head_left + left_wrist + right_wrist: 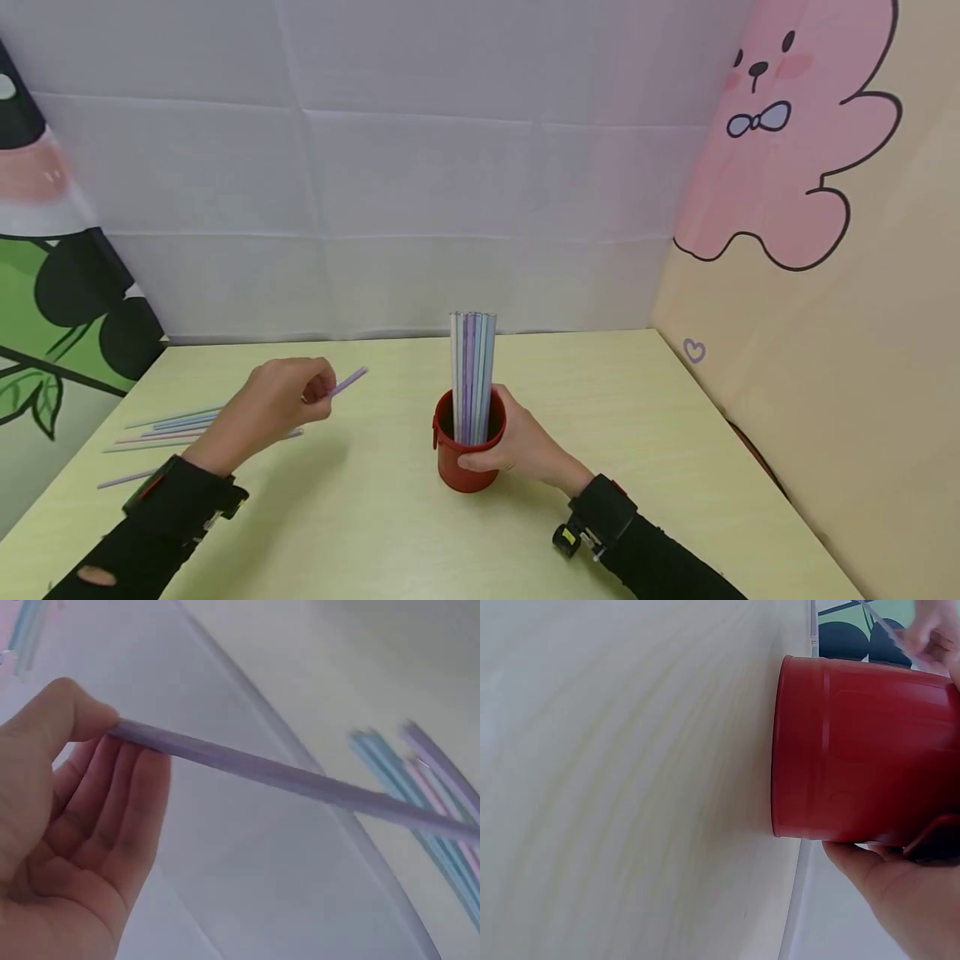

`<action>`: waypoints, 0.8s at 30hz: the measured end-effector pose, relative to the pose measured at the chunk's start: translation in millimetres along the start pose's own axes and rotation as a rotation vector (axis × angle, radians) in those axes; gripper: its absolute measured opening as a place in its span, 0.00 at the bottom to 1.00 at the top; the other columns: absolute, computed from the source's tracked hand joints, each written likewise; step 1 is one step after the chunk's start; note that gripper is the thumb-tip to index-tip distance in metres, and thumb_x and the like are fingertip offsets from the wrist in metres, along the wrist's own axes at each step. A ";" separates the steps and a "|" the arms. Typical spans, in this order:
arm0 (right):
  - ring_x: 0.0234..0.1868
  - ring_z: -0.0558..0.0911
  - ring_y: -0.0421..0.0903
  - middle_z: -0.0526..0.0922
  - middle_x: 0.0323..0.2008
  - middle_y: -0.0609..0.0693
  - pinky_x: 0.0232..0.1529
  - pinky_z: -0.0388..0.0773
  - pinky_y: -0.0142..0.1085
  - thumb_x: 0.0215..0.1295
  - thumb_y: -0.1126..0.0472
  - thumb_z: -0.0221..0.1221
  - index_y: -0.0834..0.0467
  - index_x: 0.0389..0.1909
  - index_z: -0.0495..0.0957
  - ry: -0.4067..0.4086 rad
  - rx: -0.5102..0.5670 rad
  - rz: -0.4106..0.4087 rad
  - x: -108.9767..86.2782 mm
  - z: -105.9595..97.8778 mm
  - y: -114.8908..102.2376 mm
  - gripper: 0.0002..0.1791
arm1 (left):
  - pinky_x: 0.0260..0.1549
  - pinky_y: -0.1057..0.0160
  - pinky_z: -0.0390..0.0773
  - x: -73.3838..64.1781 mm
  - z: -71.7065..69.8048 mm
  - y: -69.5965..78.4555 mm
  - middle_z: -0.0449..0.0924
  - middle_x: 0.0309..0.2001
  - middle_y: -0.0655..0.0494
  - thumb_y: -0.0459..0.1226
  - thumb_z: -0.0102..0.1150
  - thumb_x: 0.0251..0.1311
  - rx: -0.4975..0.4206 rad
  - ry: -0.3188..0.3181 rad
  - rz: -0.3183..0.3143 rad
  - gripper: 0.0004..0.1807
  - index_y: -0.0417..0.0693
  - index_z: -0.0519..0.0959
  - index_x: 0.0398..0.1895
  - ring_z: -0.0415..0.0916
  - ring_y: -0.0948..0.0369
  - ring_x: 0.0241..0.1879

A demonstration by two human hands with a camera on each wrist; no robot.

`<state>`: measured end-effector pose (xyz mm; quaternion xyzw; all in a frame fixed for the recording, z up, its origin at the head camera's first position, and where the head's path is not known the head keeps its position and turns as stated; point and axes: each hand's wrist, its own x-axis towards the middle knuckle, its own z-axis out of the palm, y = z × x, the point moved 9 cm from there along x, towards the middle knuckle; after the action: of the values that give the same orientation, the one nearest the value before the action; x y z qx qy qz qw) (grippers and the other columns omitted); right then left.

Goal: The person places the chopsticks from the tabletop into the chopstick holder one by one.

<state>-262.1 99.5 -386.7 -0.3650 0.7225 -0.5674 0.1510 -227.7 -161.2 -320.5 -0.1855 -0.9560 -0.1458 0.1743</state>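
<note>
My left hand [270, 404] pinches a purple straw [262, 771] near one end, between thumb and fingertips, and holds it above the table. Loose straws [168, 429] in blue, pink, purple and pale green lie below and behind that hand, partly hidden by the forearm. A red metal bucket [467, 468] stands upright near the middle of the table. Inside it is an upright bunch of straws [472, 375], purple, white and pale blue, rising well over the rim. My right hand [528, 442] grips the bucket from its right side, thumb across the front.
The light wooden table [375, 525] reaches back to a white hanging cloth [420, 183]. At the right is a beige wall [862, 375] with a pink bear picture [787, 167]. A printed black and green picture [67, 292] borders the left side.
</note>
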 end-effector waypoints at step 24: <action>0.58 0.71 0.52 0.69 0.60 0.53 0.51 0.75 0.48 0.49 0.62 0.72 0.56 0.65 0.55 0.005 -0.004 0.018 -1.3 0.0 -0.1 0.46 | 0.35 0.69 0.79 75.0 -86.8 103.7 0.79 0.34 0.65 0.37 0.62 0.58 -0.450 0.491 -0.048 0.08 0.53 0.77 0.40 0.76 0.71 0.34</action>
<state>-261.1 100.3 -386.8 -0.3574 0.7273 -0.5655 0.1534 -226.8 -76.1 -191.4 -0.1561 -0.8335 -0.3976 0.3505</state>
